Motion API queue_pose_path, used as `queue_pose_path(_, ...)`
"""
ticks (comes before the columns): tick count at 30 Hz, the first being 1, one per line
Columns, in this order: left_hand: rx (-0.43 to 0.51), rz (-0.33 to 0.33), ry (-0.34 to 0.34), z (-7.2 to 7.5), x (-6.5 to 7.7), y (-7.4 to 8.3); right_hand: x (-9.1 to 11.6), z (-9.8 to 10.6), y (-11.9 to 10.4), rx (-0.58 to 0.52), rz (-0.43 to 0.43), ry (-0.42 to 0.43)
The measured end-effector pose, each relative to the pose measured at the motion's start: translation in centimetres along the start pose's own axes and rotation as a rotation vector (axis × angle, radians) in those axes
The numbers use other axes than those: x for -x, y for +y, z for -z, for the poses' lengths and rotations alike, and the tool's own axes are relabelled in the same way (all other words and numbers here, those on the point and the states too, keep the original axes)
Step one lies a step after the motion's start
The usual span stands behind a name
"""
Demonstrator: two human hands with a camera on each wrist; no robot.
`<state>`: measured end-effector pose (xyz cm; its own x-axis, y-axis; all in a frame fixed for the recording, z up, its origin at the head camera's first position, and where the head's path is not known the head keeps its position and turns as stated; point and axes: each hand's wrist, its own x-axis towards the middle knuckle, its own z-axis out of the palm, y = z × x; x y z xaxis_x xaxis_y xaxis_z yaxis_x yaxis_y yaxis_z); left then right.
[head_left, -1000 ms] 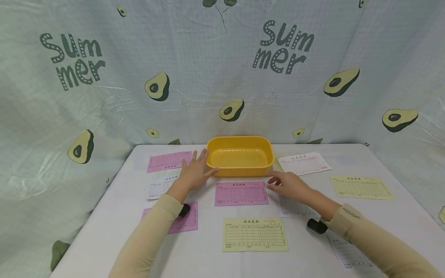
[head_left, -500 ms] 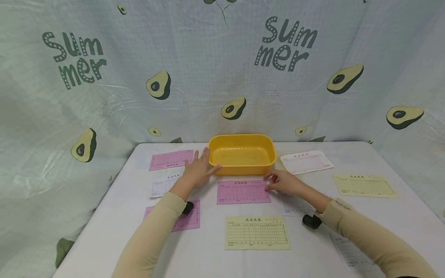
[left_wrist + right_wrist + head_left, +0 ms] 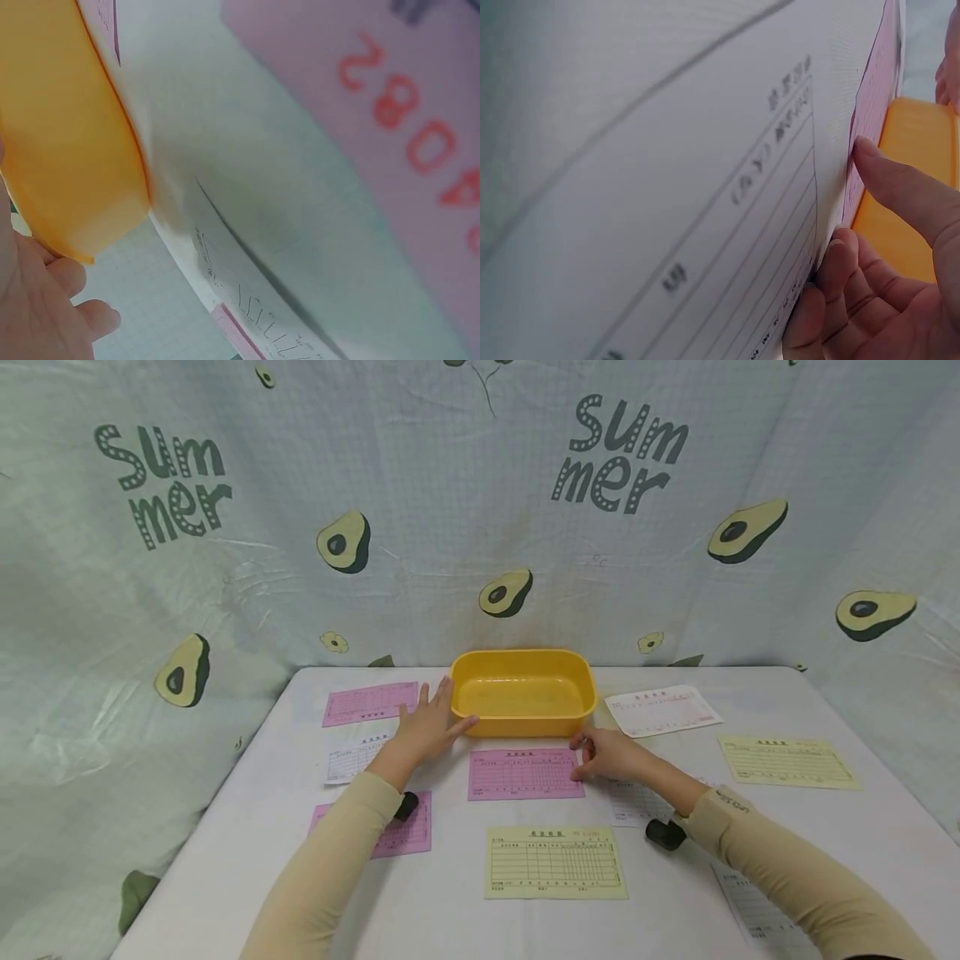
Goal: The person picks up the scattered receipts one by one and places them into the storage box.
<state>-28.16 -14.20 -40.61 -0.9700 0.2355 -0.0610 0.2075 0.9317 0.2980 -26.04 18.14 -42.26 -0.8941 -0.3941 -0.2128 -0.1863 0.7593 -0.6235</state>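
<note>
My left hand (image 3: 426,731) touches the left front corner of a yellow plastic tray (image 3: 525,727), fingers spread, thumb along its front. In the left wrist view those fingers lie by the wall of the tray (image 3: 75,127). The right hand (image 3: 617,753) is at the right edge of a pink receipt slip (image 3: 517,775), flat on the table in front of the tray. In the right wrist view the thumb (image 3: 907,184) touches the edge of the pink slip (image 3: 871,112), apart from the bent fingers. A white slip (image 3: 637,803) is partly under the right wrist.
A yellow-green slip (image 3: 555,863) lies nearest the front, another (image 3: 787,762) far right. A white slip with red print (image 3: 660,710) is right of the tray. Pink slips (image 3: 367,703) and a white slip (image 3: 356,762) lie left. The right forearm overlaps another white slip (image 3: 753,902).
The right hand has come slightly left and its thumb now reaches the pink slip's right edge. My left hand keeps its place at the tray. The head view has shifted slightly.
</note>
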Motion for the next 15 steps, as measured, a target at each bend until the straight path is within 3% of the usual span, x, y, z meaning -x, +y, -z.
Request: queue_pose_path(15,0.013,0.001,-0.001,0.09,0.04,0.1,-0.35,0.37,-0.43,-0.016,-0.018,-0.042)
